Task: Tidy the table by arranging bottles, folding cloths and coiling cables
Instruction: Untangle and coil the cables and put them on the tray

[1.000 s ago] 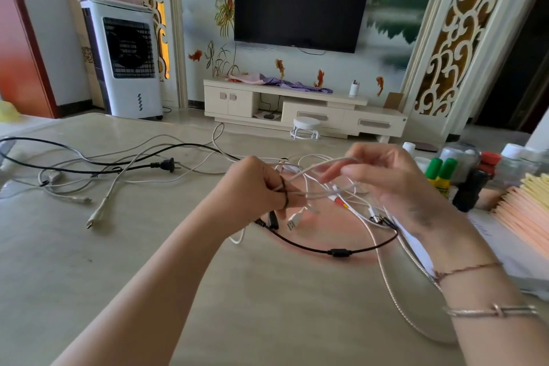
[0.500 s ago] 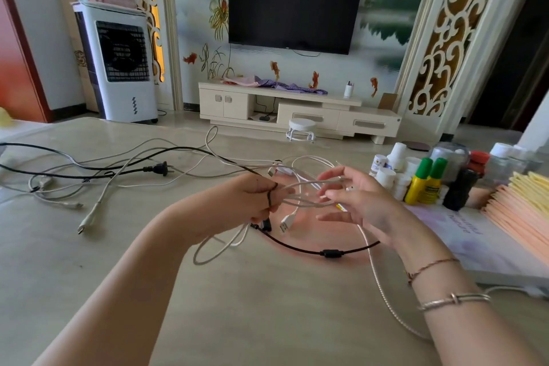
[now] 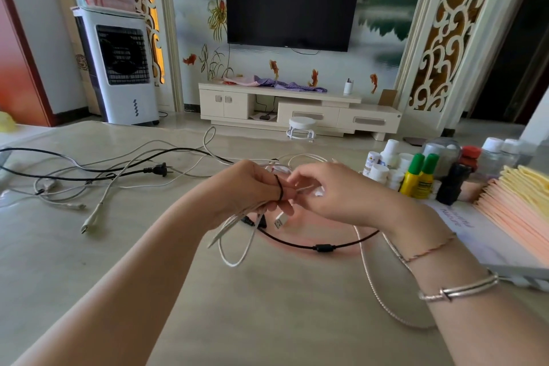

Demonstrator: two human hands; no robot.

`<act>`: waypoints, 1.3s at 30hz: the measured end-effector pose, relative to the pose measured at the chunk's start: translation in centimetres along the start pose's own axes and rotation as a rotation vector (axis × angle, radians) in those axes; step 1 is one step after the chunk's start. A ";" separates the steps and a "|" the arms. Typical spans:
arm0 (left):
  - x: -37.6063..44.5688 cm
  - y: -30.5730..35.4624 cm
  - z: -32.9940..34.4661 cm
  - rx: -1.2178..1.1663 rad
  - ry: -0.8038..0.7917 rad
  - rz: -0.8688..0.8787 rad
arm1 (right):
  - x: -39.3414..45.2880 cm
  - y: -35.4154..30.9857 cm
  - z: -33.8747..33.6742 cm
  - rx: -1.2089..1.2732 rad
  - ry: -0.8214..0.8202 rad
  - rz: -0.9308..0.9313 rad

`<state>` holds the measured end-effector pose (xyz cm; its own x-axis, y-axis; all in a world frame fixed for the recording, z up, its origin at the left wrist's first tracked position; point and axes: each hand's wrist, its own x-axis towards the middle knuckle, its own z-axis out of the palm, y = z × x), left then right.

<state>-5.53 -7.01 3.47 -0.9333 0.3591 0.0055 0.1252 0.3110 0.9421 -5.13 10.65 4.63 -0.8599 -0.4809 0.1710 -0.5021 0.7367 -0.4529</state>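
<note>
Over the middle of the beige table (image 3: 267, 321), my left hand (image 3: 246, 190) grips a bundle of white cable (image 3: 237, 235) whose loops hang below the fist. A black band (image 3: 279, 187) circles its fingers. My right hand (image 3: 332, 193) is right beside it, fingers curled and pinching the white cable's strand between the two hands. A white USB plug (image 3: 280, 220) dangles under them. A black cable with a ferrite bead (image 3: 323, 247) lies on the table beneath. Bottles (image 3: 419, 175) are grouped at the right. Folded cloths (image 3: 517, 205) are stacked at the far right.
A tangle of black and white cables (image 3: 98, 178) with a black plug (image 3: 159, 170) covers the table's left part. A silver braided cable (image 3: 377, 285) runs under my right wrist. A white booklet (image 3: 475, 235) lies under the cloths. An air cooler (image 3: 118, 65) stands beyond the table.
My hands have come together, the right one closing in on the left. The spread strands between them have gathered into the left fist, and loops now hang below it.
</note>
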 end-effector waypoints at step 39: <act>-3.9 -0.7 -3.4 -0.555 0.221 -0.139 | -3.4 0.3 -1.7 0.820 -0.339 0.215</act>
<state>-3.13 -11.62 3.98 -0.9834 0.1390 -0.1164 -0.1411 -0.1841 0.9727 -2.54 13.30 5.37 -0.7893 -0.5816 -0.1969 0.0001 0.3206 -0.9472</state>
